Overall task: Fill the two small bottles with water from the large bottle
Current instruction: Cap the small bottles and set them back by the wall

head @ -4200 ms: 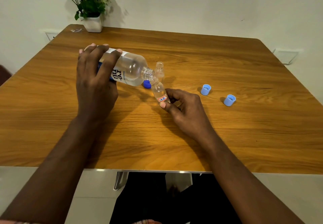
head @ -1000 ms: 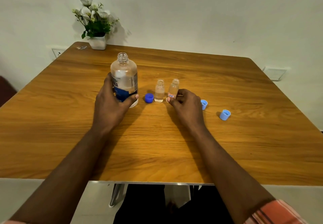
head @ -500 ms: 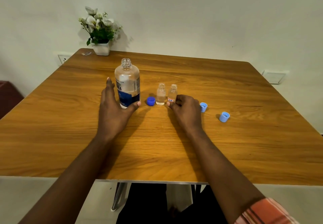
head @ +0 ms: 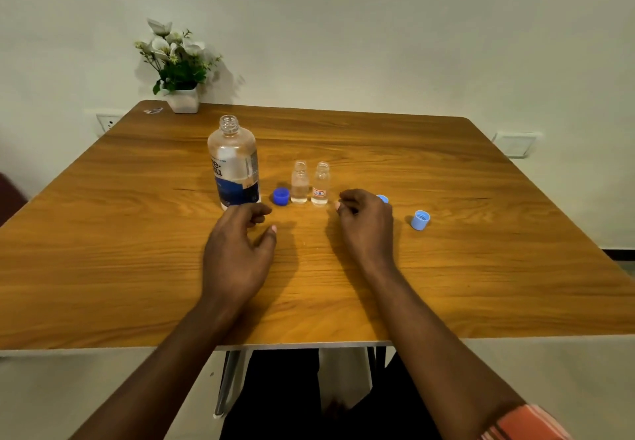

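Behind right hand, light cap half-hidden; dark blue cap beyond left hand; all fingers slack, empty.

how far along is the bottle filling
Done, it seems: the plain small bottle and the labelled small bottle stand upright holding water beside the large bottle. In hand: nothing; left hand and right hand are empty. Left: perhaps capping; the dark blue cap lies loose.

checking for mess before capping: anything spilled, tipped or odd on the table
Nothing stands out. The large bottle, plain small bottle and labelled small bottle stand upright, uncapped; the table shows no puddle.
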{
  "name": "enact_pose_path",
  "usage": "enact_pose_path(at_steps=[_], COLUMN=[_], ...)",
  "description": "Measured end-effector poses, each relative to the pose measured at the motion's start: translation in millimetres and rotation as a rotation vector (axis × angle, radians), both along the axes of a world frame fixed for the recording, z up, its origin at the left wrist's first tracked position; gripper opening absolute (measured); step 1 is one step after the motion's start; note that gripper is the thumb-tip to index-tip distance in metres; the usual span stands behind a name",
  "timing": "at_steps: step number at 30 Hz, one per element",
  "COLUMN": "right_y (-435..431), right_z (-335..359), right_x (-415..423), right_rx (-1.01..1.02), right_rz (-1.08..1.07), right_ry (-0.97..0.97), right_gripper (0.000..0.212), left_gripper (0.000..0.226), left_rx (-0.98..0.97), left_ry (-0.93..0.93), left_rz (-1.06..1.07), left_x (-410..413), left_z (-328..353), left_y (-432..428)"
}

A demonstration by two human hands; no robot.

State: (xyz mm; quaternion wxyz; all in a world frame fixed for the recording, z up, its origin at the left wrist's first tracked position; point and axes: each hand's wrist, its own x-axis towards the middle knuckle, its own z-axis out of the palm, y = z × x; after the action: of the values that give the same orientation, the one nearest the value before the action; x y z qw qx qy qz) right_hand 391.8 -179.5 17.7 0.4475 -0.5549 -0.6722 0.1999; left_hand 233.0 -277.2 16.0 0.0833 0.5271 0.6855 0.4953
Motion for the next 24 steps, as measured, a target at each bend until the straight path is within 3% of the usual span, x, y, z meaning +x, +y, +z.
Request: enact_pose_path(at_steps=[8,14,17,21,24], right_y=[-20,-21,-14,-4,-1], right_z=[0,4,6,8,5], right_x=[36,80,99,109,108], right_rx=[-0.001,-0.008,-0.05,-0.138,-0.151], right_rz=[-0.088,-0.314,-0.387,-0.342,-0.316], right_ry=[0.067,0.151,0.155,0.087,0.026], right_gripper=[0.017,0.019,0.027,0.048,0.052], left_gripper=[0.031,0.028,0.031,0.033,0.033], left_rx=[-0.079,-0.094,-0.116,-0.128,-0.124], left_ry=[0.103,0.129,0.143,0.154,0.144], left_rz=[-0.133,-0.173,-0.165,-0.155,-0.145], left_x=[46,80,87,88,86], left_z=[6,8,9,9,8], left_y=[14,30,40,48,50])
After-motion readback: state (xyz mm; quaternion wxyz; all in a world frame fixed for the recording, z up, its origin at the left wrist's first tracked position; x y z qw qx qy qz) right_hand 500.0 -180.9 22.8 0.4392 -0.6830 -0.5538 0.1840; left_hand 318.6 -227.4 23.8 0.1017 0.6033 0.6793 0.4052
